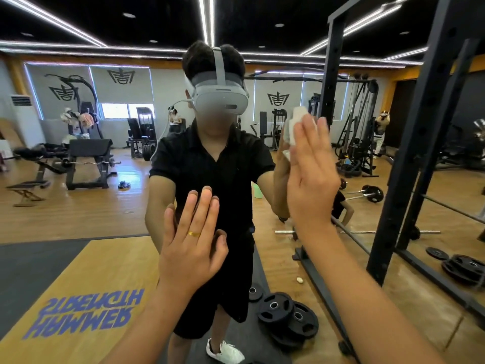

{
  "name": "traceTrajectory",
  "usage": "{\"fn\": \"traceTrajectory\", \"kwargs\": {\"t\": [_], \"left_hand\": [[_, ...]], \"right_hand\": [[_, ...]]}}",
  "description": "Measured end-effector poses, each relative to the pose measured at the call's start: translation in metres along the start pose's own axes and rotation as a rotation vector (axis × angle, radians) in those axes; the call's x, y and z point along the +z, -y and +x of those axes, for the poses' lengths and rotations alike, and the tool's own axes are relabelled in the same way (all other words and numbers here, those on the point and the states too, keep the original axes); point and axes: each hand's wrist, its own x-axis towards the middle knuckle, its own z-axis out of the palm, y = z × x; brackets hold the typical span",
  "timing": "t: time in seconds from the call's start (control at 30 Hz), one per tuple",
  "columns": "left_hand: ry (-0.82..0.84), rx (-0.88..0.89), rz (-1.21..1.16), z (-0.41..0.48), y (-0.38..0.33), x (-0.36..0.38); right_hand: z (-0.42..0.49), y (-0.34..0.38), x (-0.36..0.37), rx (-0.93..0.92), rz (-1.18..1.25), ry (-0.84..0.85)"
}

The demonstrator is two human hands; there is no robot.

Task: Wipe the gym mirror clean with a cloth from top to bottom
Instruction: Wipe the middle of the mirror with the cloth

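On the mirror (pixel 78 211), low and left of centre, the left hand (pixel 194 240) lies flat against the glass. Its fingers are straight, slightly spread and pointing up. It holds nothing and appears to serve as a brace.

Up and to the right, well apart from the left hand, the right hand (pixel 311 177) presses the cloth (pixel 295 124) against the glass.
- Position: the cloth sits under the fingers of the right hand, level with the reflected headset. White folds show past the fingertips and along the left edge of the hand.
- Axis: the hand and the bunched cloth both run roughly vertically.
- Grip: the fingers are straight and close together, pressing flat rather than pinching. Whether the thumb hooks the cloth cannot be determined.

The right hand is the working hand. Mirror surface extends both above and below the cloth, so a downward stroke probably comes next, with flat pressure kept on the cloth.

At the far right, a black rack upright (pixel 412 153) stands just beside the glass and limits sideways travel.
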Motion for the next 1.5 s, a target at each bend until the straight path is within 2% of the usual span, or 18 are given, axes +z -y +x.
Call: {"fn": "traceTrajectory", "kwargs": {"t": [0.1,0.2,0.27,0.37,0.47,0.6,0.8,0.97,1.07,1.2,1.33,1.43,1.5], "left_hand": [[0.000,-0.005,0.000,0.000,-0.001,0.000],[0.007,-0.001,0.002,0.001,-0.001,-0.002],[0.011,-0.004,0.002,0.001,-0.001,-0.003],[0.017,-0.012,-0.005,0.001,-0.001,-0.003],[0.019,-0.015,-0.010,0.002,-0.001,-0.004],[0.028,-0.008,-0.006,0.004,-0.003,-0.007],[0.094,-0.012,-0.131,0.009,0.003,-0.025],[0.144,0.052,-0.292,-0.001,0.052,-0.059],[0.102,0.085,-0.234,-0.012,0.110,-0.076],[0.066,0.066,-0.088,-0.029,0.193,-0.089],[0.073,0.138,-0.041,-0.043,0.230,-0.078],[0.044,0.133,-0.004,-0.049,0.227,-0.071],[0.033,0.135,-0.002,-0.050,0.227,-0.072]], "right_hand": [[-0.031,0.027,0.005,-0.054,0.063,0.102],[-0.044,0.024,-0.002,-0.280,0.109,0.306],[-0.034,0.011,-0.010,-0.363,0.061,0.363],[-0.001,-0.014,-0.011,-0.180,-0.001,0.208],[0.009,-0.004,0.000,0.011,0.013,0.034],[-0.036,0.043,0.010,-0.061,0.061,0.176],[-0.039,0.039,0.001,-0.164,0.055,0.306],[-0.039,0.047,0.007,-0.074,0.071,0.238],[-0.042,0.058,0.015,0.021,0.078,0.141],[-0.046,0.082,0.032,0.241,0.076,-0.009],[-0.045,0.106,0.046,0.410,0.067,-0.150],[-0.049,0.122,0.056,0.403,0.038,-0.131],[-0.063,0.138,0.061,0.250,0.039,-0.006]]}}
